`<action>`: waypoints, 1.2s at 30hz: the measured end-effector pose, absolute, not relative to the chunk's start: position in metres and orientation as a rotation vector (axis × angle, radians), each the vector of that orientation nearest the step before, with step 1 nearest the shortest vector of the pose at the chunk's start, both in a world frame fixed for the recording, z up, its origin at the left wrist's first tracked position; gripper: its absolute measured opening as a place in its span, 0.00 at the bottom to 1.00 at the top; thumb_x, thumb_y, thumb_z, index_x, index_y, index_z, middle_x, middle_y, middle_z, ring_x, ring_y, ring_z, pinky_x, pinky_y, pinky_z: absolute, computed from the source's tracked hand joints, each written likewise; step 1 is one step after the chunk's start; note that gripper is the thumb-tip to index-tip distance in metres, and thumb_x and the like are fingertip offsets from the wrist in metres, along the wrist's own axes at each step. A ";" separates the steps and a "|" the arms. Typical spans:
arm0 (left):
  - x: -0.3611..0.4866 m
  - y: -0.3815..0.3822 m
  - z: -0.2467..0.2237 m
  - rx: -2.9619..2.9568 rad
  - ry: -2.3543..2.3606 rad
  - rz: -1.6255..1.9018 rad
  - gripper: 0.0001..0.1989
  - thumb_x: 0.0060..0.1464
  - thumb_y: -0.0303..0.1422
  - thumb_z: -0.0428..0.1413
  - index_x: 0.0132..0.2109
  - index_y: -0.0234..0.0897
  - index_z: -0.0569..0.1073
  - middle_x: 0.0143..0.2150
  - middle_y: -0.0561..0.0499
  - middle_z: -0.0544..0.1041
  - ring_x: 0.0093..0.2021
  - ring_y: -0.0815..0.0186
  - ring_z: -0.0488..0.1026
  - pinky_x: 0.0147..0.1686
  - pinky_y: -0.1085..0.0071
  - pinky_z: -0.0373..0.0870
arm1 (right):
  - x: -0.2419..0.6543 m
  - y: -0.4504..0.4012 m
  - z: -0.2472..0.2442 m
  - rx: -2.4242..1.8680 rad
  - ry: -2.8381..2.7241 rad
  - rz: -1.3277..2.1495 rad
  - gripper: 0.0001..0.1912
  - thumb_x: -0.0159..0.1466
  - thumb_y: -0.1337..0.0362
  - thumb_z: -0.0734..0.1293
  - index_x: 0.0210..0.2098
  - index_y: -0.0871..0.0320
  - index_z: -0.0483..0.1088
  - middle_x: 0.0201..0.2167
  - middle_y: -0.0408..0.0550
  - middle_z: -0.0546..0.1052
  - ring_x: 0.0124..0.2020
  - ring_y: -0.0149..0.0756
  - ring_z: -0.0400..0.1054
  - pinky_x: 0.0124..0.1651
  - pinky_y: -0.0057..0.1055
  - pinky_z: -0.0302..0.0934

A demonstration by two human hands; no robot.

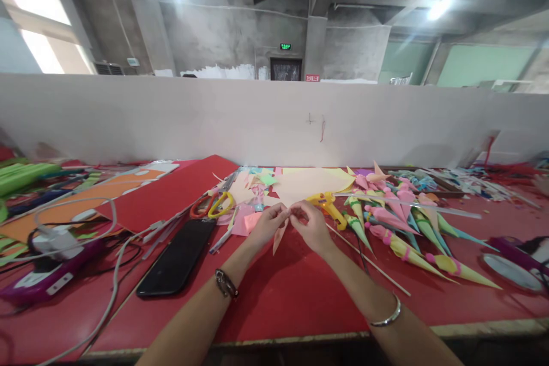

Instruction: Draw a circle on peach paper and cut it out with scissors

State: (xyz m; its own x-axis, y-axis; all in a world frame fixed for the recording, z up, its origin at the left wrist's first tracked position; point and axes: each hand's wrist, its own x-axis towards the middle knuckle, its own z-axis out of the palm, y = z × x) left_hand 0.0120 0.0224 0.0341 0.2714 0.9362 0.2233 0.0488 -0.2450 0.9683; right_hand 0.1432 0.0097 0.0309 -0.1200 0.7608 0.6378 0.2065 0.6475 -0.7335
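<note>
Over the middle of the red table [274,303], my left hand [269,222] and my right hand [312,227] meet with their fingertips pinched together. Between them is a small pointed piece of peach paper [280,238], its tip hanging downward. Fingers cover its upper end. A yellow glue gun [328,206] lies just beyond my right hand. Pink and coloured paper scraps [253,220] lie beside my left hand, near scissors with a yellow handle [221,205] and a pen-like tool [221,240].
Several rolled paper cones [397,209] in pink, yellow and green are heaped on the right, near a thin stick [373,263]. At left are a black phone [178,257], red sheets [167,194] and a purple power strip [55,274] with cables. A white partition [193,120] stands behind.
</note>
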 end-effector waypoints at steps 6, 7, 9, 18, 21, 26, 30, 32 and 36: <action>0.012 0.024 0.029 1.312 0.743 1.081 0.16 0.41 0.42 0.56 0.24 0.34 0.62 0.20 0.58 0.63 0.23 0.74 0.61 0.26 0.75 0.57 | 0.142 0.011 0.030 -0.787 -1.603 0.644 0.02 0.53 0.68 0.60 0.26 0.58 0.65 0.25 0.43 0.68 0.29 0.32 0.64 0.34 0.28 0.60; 0.012 0.023 0.029 1.289 0.734 1.076 0.15 0.41 0.41 0.57 0.24 0.34 0.62 0.20 0.57 0.64 0.22 0.74 0.61 0.26 0.76 0.57 | 0.142 0.011 0.030 -0.782 -1.586 0.662 0.02 0.53 0.68 0.60 0.26 0.58 0.64 0.24 0.42 0.68 0.28 0.31 0.64 0.33 0.27 0.60; 0.012 0.022 0.030 1.262 0.739 1.080 0.15 0.41 0.41 0.57 0.25 0.34 0.62 0.20 0.58 0.64 0.22 0.75 0.61 0.25 0.76 0.57 | 0.142 0.013 0.029 -0.772 -1.550 0.708 0.02 0.53 0.67 0.60 0.25 0.58 0.63 0.23 0.42 0.67 0.27 0.31 0.63 0.33 0.27 0.60; 0.011 0.024 0.031 1.221 0.787 1.139 0.15 0.40 0.40 0.58 0.24 0.34 0.63 0.18 0.58 0.61 0.19 0.77 0.58 0.22 0.77 0.54 | 0.141 0.015 0.026 -0.752 -1.500 0.805 0.06 0.53 0.65 0.63 0.31 0.58 0.64 0.26 0.43 0.69 0.30 0.32 0.65 0.35 0.28 0.61; 0.011 0.025 0.028 1.244 0.804 1.136 0.16 0.39 0.42 0.58 0.24 0.34 0.63 0.17 0.59 0.60 0.19 0.77 0.57 0.22 0.77 0.53 | 0.142 0.012 0.028 -0.775 -1.570 0.742 0.06 0.53 0.66 0.63 0.32 0.58 0.66 0.27 0.44 0.71 0.31 0.33 0.66 0.36 0.28 0.62; 0.010 0.026 0.029 1.333 0.880 1.119 0.18 0.38 0.45 0.57 0.23 0.34 0.63 0.18 0.58 0.61 0.20 0.76 0.57 0.23 0.76 0.54 | 0.144 0.009 0.033 -0.852 -1.626 0.608 0.05 0.56 0.65 0.61 0.28 0.58 0.67 0.25 0.44 0.72 0.28 0.33 0.66 0.33 0.28 0.61; 0.009 0.026 0.033 1.442 0.951 1.147 0.17 0.39 0.45 0.55 0.23 0.34 0.64 0.19 0.58 0.62 0.21 0.75 0.58 0.25 0.76 0.56 | 0.144 0.009 0.033 -0.859 -1.640 0.553 0.05 0.56 0.65 0.60 0.28 0.58 0.67 0.24 0.44 0.71 0.28 0.33 0.66 0.33 0.28 0.60; 0.009 0.026 0.035 1.484 0.976 1.170 0.15 0.40 0.43 0.55 0.23 0.34 0.65 0.19 0.58 0.62 0.22 0.75 0.58 0.25 0.76 0.56 | 0.144 0.009 0.032 -0.856 -1.633 0.554 0.05 0.56 0.65 0.60 0.27 0.58 0.66 0.25 0.44 0.71 0.29 0.33 0.65 0.33 0.28 0.60; 0.007 0.028 0.036 1.477 0.992 1.210 0.13 0.41 0.41 0.55 0.23 0.34 0.66 0.18 0.59 0.61 0.20 0.76 0.56 0.23 0.77 0.54 | 0.143 0.011 0.029 -0.837 -1.602 0.636 0.05 0.56 0.64 0.60 0.27 0.58 0.65 0.25 0.44 0.70 0.29 0.33 0.65 0.33 0.27 0.60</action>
